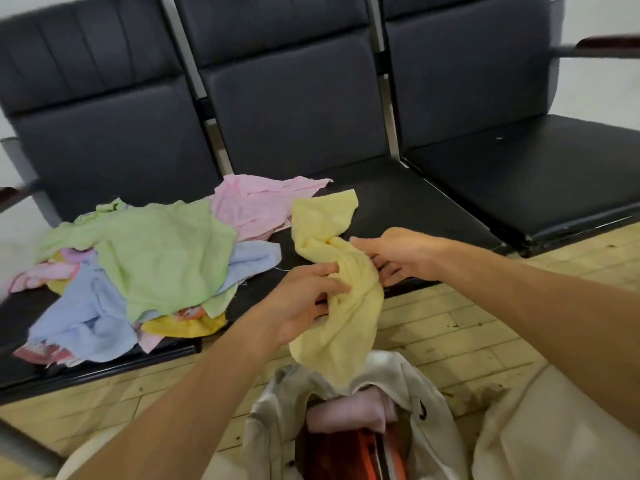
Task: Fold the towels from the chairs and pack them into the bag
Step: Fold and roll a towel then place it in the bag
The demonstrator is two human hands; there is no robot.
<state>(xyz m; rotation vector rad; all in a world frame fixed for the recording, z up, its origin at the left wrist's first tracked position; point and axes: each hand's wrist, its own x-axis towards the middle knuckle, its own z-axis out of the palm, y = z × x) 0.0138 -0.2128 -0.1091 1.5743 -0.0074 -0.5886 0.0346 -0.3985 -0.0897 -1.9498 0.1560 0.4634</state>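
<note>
Head cam: early days, I'd say. Left hand (304,299) grips the yellow towel (346,323), bunched and unfolded, above the bag (273,410). Right hand (401,254) touches it, fingers loosely spread. One pink towel (349,410) looks packed already, and a big pile (156,251) waits on the chairs (519,188). The bag's lower part is cut off, so can't tell what else is inside.

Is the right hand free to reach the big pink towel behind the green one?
Probably yes: the right hand looks open and the big pink towel lies exposed, though the pale yellow towel gripped by the left hand hangs between.
</note>
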